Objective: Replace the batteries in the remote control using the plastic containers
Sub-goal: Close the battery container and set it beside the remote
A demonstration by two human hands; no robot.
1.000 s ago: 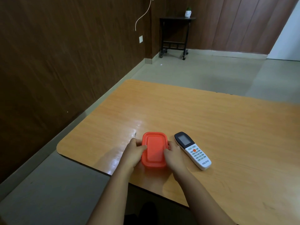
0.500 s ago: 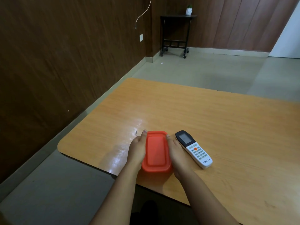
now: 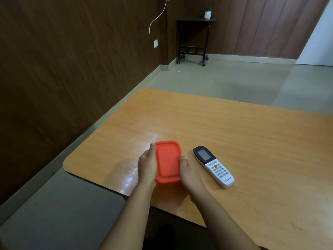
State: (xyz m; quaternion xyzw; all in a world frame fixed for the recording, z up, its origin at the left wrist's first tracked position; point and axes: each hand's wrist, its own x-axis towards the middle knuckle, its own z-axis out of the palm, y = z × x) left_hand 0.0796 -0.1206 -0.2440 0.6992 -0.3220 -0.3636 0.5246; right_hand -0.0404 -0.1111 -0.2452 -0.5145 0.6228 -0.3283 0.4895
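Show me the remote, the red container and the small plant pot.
remote [image 3: 213,166]: head view, its middle, near the orange button
red container [image 3: 168,160]: head view, lid centre
plant pot [image 3: 207,14]: head view, white body

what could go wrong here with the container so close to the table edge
The orange container sits near the table edge, gripped from both sides by the left hand and right hand. If the lid pops off abruptly, the contents could spill to the floor. A jerking elbow might also knock the remote beside it.
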